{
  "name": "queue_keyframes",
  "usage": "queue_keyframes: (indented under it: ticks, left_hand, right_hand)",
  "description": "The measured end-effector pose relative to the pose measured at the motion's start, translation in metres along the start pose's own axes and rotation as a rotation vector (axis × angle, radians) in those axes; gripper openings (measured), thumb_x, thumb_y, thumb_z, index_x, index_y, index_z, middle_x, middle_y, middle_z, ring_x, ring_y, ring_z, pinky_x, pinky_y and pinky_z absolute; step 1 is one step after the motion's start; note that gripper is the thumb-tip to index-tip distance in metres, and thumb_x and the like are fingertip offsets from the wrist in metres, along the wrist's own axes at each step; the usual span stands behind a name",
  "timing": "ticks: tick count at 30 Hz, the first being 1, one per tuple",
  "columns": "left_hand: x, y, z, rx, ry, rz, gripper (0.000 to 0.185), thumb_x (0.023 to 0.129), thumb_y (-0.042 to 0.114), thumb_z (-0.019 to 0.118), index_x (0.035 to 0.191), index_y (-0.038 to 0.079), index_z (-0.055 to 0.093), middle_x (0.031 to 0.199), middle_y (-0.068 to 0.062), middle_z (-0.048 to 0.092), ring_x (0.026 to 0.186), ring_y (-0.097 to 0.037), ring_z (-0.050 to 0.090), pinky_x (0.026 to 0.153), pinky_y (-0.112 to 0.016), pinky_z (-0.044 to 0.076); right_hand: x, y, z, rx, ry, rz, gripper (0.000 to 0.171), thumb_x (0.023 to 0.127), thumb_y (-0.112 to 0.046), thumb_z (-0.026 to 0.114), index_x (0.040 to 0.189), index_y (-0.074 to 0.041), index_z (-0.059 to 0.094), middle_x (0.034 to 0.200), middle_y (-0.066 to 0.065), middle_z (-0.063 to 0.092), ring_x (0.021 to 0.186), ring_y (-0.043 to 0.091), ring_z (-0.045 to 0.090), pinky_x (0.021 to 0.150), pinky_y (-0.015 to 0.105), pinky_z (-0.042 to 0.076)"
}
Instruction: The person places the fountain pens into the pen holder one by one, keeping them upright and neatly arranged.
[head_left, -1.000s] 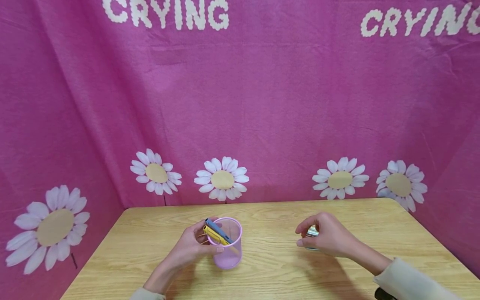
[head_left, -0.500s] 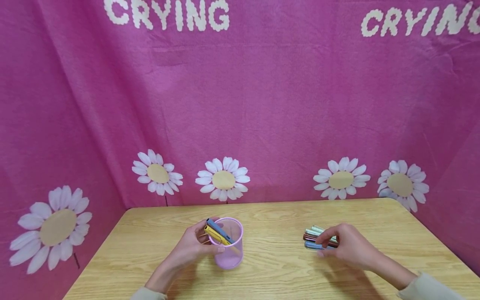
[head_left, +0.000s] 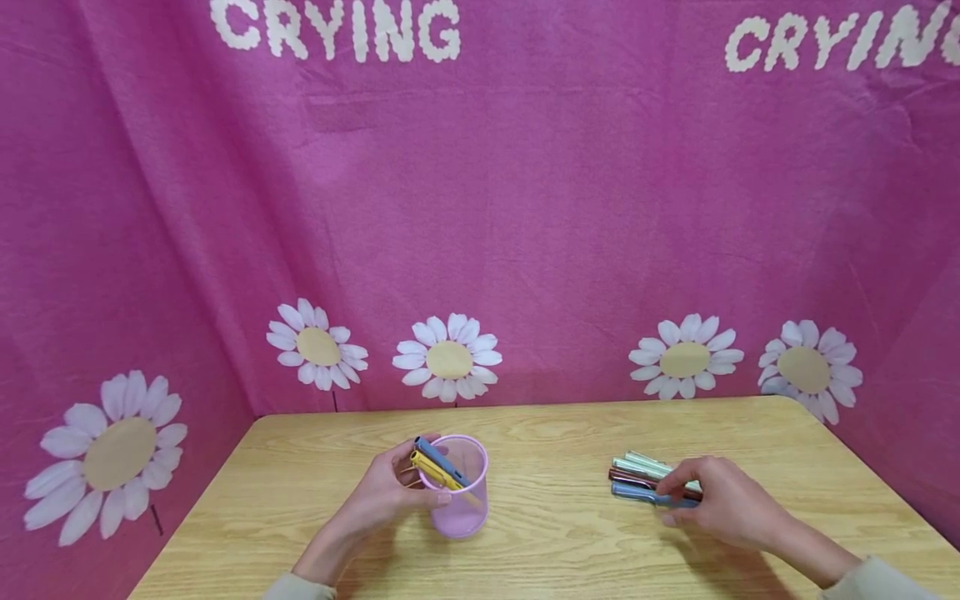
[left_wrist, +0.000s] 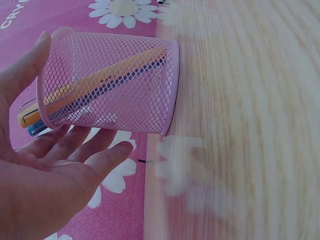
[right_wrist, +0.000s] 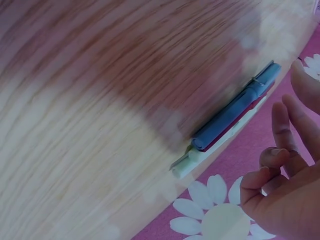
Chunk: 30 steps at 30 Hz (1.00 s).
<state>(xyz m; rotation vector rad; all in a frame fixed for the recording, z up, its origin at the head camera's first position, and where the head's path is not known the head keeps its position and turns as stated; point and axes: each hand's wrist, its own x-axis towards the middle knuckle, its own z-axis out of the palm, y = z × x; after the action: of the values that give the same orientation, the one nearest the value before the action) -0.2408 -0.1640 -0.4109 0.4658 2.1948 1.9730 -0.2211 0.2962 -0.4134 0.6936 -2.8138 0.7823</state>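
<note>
While the left hand (head_left: 382, 498) is cupping the pink mesh cup (head_left: 456, 486) near the middle of the wooden table (head_left: 555, 542), its thumb is lying against one side of the rim and its loosely straightened fingers are resting along the other side, so the cup is standing upright in a light grasp. Inside the cup, a yellow pen (head_left: 435, 472) and a blue pen (head_left: 438, 458) are leaning at a slant, their ends poking above the rim. Well apart to the right, the right hand (head_left: 723, 504) is hovering over a small cluster of pens (head_left: 637, 473) lying side by side on the table, its fingers partly bent and spread; the wrist view is showing them just clear of the nearest blue pen (right_wrist: 235, 107), gripping nothing.
</note>
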Motion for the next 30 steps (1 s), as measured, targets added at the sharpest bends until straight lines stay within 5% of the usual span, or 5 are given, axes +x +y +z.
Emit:
queue_keyframes:
  ticks: [10, 30]
  left_hand:
    - [-0.001, 0.001, -0.001, -0.012, -0.007, 0.019, 0.086, 0.081, -0.001, 0.088, 0.155, -0.006, 0.043, 0.143, -0.025, 0.060, 0.122, -0.032, 0.065, 0.104, -0.035, 0.053]
    - [0.000, 0.000, -0.003, 0.004, -0.016, 0.020, 0.086, 0.082, 0.002, 0.088, 0.155, -0.005, 0.044, 0.144, -0.024, 0.060, 0.125, -0.033, 0.063, 0.107, -0.037, 0.051]
  right_hand:
    - [0.011, 0.006, 0.001, -0.047, -0.094, 0.064, 0.030, 0.075, -0.025, 0.097, 0.100, -0.019, 0.083, 0.089, -0.011, 0.064, 0.082, 0.011, 0.055, 0.071, 0.031, 0.049]
    - [0.018, 0.015, 0.014, 0.054, -0.126, -0.013, 0.021, 0.077, -0.012, 0.094, 0.093, -0.019, 0.083, 0.086, -0.010, 0.060, 0.076, 0.007, 0.052, 0.064, 0.025, 0.044]
